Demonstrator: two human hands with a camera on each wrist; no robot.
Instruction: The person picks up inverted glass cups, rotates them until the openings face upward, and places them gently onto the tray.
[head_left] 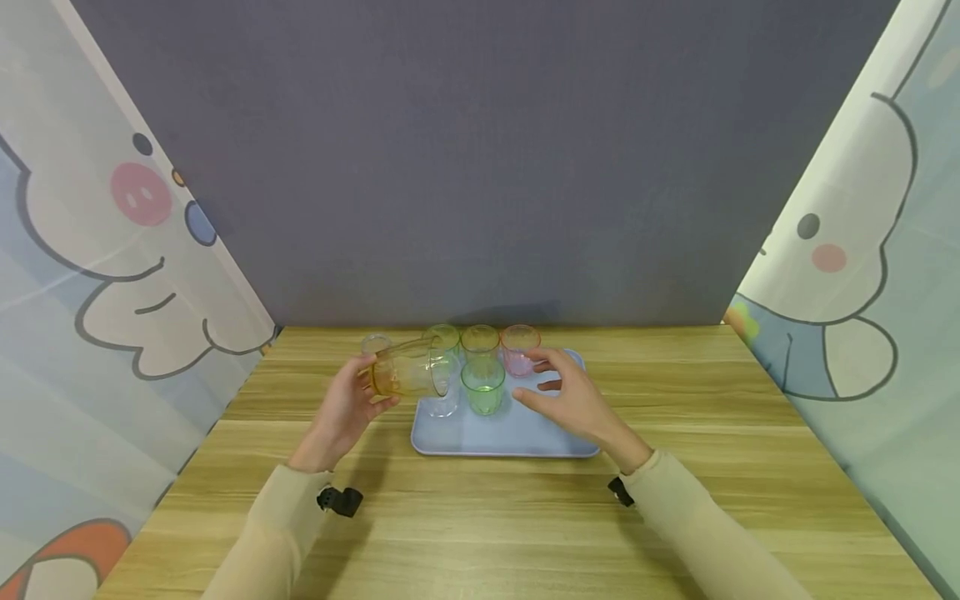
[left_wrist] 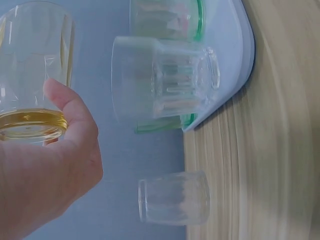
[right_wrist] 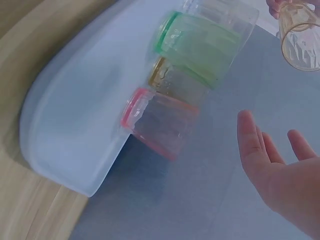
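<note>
My left hand [head_left: 343, 410] grips an amber glass [head_left: 405, 372] near its base. Tipped on its side above the tray's left part, the glass has its mouth toward the right. My right hand [head_left: 573, 402] holds nothing; its fingers are spread and loosely bent over the tray's right side, near a pink glass [head_left: 519, 357]. On the blue tray [head_left: 517, 433], a clear glass [left_wrist: 165, 80] and a green glass [head_left: 483, 393] stand in front. Behind them are a second green glass [head_left: 441, 336] and a brownish glass [right_wrist: 177, 82], in line with the pink one.
A small clear glass [left_wrist: 175, 200] stands on the wooden table [head_left: 480, 525], left of the tray. A dark grey panel [head_left: 495, 167] rises behind the table's far edge. Cartoon-print curtains [head_left: 67, 333] hang at both sides.
</note>
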